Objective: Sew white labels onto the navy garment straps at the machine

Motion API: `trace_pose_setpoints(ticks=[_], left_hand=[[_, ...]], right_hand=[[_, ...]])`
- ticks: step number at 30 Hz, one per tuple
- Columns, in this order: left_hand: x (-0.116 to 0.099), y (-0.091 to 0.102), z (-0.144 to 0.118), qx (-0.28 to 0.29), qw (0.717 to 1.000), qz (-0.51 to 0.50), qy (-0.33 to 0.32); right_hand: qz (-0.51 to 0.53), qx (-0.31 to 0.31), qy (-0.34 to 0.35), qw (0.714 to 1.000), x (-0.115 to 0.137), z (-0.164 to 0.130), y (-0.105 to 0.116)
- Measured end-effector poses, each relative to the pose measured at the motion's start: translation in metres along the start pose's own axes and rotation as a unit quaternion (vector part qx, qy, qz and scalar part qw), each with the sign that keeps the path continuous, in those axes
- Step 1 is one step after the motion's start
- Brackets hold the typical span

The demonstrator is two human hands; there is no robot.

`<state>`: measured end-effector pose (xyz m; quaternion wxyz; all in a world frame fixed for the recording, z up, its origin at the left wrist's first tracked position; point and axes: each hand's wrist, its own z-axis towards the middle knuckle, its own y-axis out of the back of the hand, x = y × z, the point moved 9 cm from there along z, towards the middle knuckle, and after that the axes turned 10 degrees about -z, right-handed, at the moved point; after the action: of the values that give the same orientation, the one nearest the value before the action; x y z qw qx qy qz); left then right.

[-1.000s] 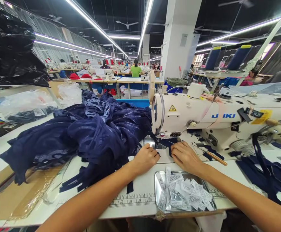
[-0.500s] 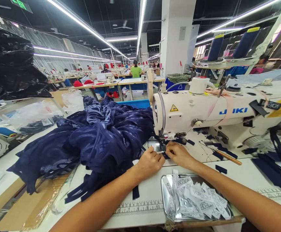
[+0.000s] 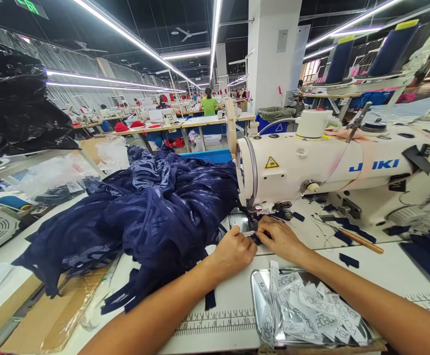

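Observation:
My left hand (image 3: 235, 250) is closed, its thumb and forefinger pinching one end of a narrow white label (image 3: 250, 233). The fingertips of my right hand (image 3: 279, 239) are pressed together at the label's other end, over a bit of navy fabric. Both hands are just in front of the presser foot (image 3: 252, 220) of a white sewing machine (image 3: 292, 162). Left of the needle area lies a large heap of navy garments (image 3: 156, 222). Below my right forearm sits a metal tray (image 3: 256, 315) of loose printed white labels (image 3: 311, 308).
Navy fabric scraps (image 3: 349, 260) and a wooden-handled tool (image 3: 361, 241) lie right of the needle. A printed ruler (image 3: 215, 323) runs along the table's front. Thread cones (image 3: 390, 49) stand behind the machine. Cardboard (image 3: 67, 310) is at left; a person in green (image 3: 209, 104) sits far off.
The view has shifted slightly, so the machine and tray appear farther right. My hands stay close together by the presser foot, with the label between them a little more visible.

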<state>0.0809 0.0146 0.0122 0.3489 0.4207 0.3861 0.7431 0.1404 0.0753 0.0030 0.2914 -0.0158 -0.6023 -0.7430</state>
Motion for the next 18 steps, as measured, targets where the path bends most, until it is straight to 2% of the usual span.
trace_pose_setpoints(ticks=[5, 7, 12, 15, 18], left_hand=[[0.002, 0.003, 0.000, -0.025, 1.000, 0.003, -0.003], [0.003, 0.003, 0.000, -0.026, 1.000, -0.001, -0.001], [0.006, -0.004, 0.003, 0.000, 1.000, -0.024, 0.008], [0.010, -0.002, 0.002, 0.024, 0.998, -0.046, 0.022], [0.018, 0.009, -0.005, 0.039, 0.996, -0.079, 0.033]], right_hand=[[0.081, 0.013, 0.031, 0.996, 0.000, -0.005, 0.002], [0.070, 0.016, 0.052, 0.996, 0.002, -0.008, 0.004], [-0.083, -0.012, 0.131, 0.988, 0.020, -0.019, 0.001], [-0.192, -0.035, 0.165, 0.967, 0.032, -0.027, -0.006], [-0.264, -0.038, 0.211, 0.940, 0.042, -0.031, -0.008]])
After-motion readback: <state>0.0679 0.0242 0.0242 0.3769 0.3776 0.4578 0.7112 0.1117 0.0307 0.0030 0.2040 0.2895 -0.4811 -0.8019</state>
